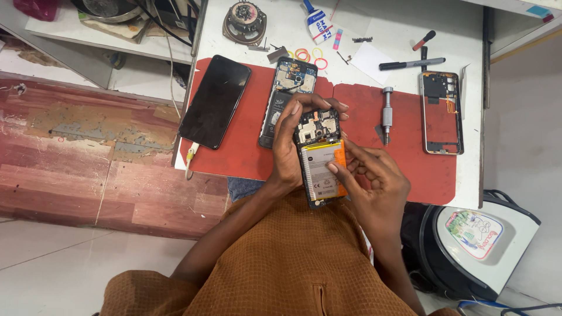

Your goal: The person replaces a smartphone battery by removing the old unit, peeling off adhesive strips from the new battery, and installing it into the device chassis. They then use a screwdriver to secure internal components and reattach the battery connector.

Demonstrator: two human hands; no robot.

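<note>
My left hand [291, 146] grips an opened phone [320, 157] with its back cover off, showing a dark circuit board at the top and an orange-edged battery below. My right hand [374, 175] rests against the phone's right side, its fingertips pressed on the battery. I hold the phone above the near edge of a red mat [234, 146]. Behind it on the mat lies a second opened phone [288, 93]. A small silver screwdriver [387, 114] stands just right of my hands.
On the mat's left lies a black phone [214, 100], screen up, with a cable. An empty phone frame [441, 112] lies at right. On the white table [398, 23] behind are a glue tube [318, 23], rubber rings, a marker [411, 63] and a round speaker [244, 22]. A grey-white appliance [480, 243] stands below right.
</note>
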